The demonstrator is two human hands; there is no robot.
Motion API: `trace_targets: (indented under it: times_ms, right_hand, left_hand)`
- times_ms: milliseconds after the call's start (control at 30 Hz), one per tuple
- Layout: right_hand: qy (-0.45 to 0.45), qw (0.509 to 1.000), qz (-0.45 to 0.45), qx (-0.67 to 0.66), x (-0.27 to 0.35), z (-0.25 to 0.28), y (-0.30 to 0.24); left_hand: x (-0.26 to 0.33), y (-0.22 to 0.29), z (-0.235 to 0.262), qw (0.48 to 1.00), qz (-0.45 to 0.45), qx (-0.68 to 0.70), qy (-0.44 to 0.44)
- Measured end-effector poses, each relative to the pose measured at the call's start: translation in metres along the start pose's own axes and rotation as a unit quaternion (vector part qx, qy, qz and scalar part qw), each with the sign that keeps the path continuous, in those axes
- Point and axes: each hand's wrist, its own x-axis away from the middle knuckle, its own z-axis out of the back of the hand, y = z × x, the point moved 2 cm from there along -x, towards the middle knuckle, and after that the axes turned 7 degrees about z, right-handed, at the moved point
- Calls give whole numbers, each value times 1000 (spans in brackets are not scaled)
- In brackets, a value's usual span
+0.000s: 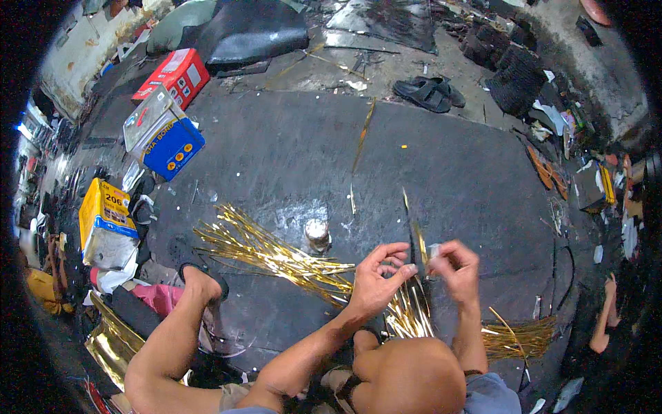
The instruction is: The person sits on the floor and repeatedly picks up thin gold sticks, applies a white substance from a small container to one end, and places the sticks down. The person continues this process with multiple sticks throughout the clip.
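Observation:
In front of me, my left hand [381, 278] has its fingers loosely curled and its thumb apart from them. Close to its thumb a thin dark and gold strip [420, 241] points away from me. My right hand [456, 268] is closed in a pinch and somewhat blurred. At its fingertips is a small whitish bit [434, 251] that I cannot make out. Below both hands, by my knee, lies a bunch of shiny gold strips [408, 314]. A larger bundle of gold strips [279, 259] spreads out to the left of my left hand.
A round metal piece [317, 235] stands on the dark mat [276, 152]. Duller gold strips [517, 338] lie at my right. Along the left are a blue tin [169, 148], a yellow box [107, 214] and a red box [176, 76]. Black sandals [427, 94] lie at the far side.

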Motion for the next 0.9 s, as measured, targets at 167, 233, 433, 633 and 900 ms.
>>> trace_targets:
  times_ms: [167,233,433,633,900]
  right_hand:
    - [-57,995,30,82,4,-56,-4]
    - [-50,986,84,134,-1,-72,-23]
    - [-52,953,222,202,-5,-93,-34]
    - [-34,955,223,192,-7,-104,-30]
    - [-3,937,288,197,-15,-134,-30]
  left_hand:
    - [5,9,18,999,-38,-3,37]
    - [8,14,33,998,-4,21,65]
    - [10,17,45,984,55,61,155]
    - [8,-1,54,957,71,260,103]
    - [8,13,71,940,99,292,143]
